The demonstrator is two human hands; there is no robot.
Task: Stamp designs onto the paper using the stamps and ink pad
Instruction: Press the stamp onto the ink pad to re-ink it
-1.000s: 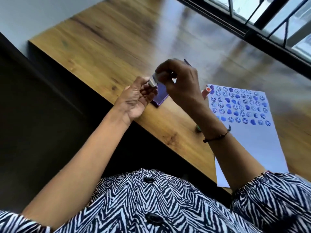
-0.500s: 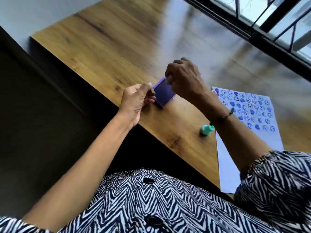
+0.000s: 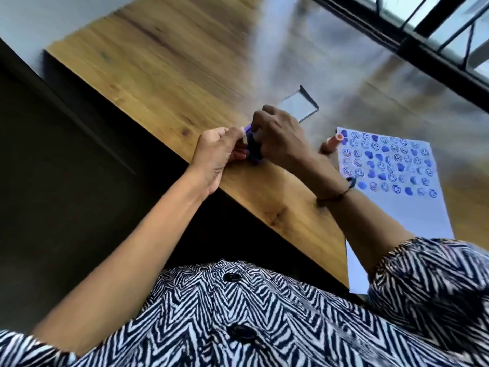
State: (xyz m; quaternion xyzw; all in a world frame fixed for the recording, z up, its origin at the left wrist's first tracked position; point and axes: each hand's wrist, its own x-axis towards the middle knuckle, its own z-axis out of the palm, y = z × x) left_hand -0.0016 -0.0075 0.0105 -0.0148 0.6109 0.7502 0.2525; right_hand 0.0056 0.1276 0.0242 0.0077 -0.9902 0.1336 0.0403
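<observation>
**A:** What are the fingers doing?

**B:** The left hand (image 3: 219,152) has its fingers curled in. They pinch the near edge of the purple ink pad (image 3: 252,152). The right hand (image 3: 280,140) has its fingers bunched tight and pushed down on the pad from above. I think a small stamp is under them, but it is hidden, so I cannot tell for sure.

**A:** Where is the ink pad?

**B:** It sits between the two hands, close to the near edge of the table (image 3: 164,64). Only a small purple bit shows, so I cannot tell which way its long side runs.

**A:** What else is near?

**B:** A clear lid (image 3: 297,107) lies flat just behind the right hand. An orange stamp (image 3: 334,141) lies tipped over at the top corner of the paper (image 3: 412,215). The paper is on the right. Its long side runs from the person out to the window (image 3: 449,25). Blue smiley faces and blobs fill its far half, and the near half is bare.

**A:** And the room?

**B:** The table is shiny brown wood. Light from the window glows on it. The floor to the left is dark.
</observation>
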